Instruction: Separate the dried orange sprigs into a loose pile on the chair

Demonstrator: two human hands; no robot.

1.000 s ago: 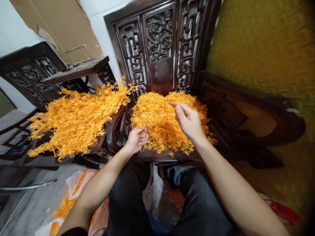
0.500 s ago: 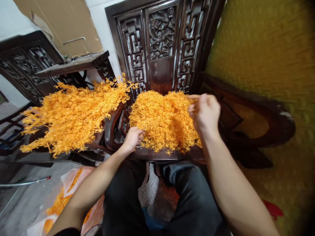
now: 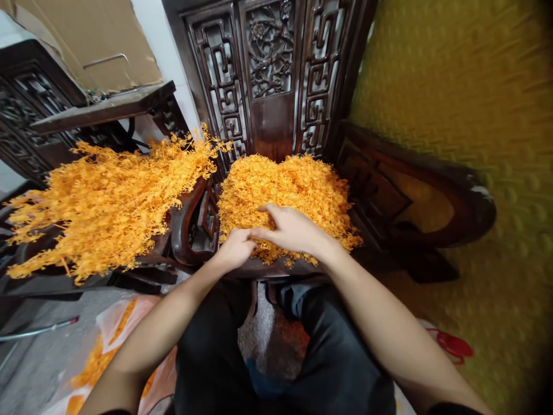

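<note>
A heap of small orange plastic-looking flower pieces (image 3: 319, 190) covers the seat of a dark carved wooden chair (image 3: 274, 124). At the front left of this heap is my left hand (image 3: 237, 249), its fingers curled in a pinch; whatever they hold is too small or hidden to name. My right hand (image 3: 294, 229) reaches across the front of the heap, fingers stretched and apart, and its lower fingertip meets my left fingers. To the left lies a large bundle of orange flower sprays (image 3: 112, 202).
The chair's curved armrests (image 3: 184, 236) flank the seat. A yellow-brown textured surface (image 3: 436, 86) rises on the right. Cardboard (image 3: 103, 46) leans behind a wooden ledge (image 3: 108, 106). On the floor are a plastic bag (image 3: 123, 323) with orange pieces and a red object (image 3: 453, 344).
My right hand has swung left and down from the heap's right edge to meet my left hand. My left hand stays near the same spot. The view has shifted slightly.
</note>
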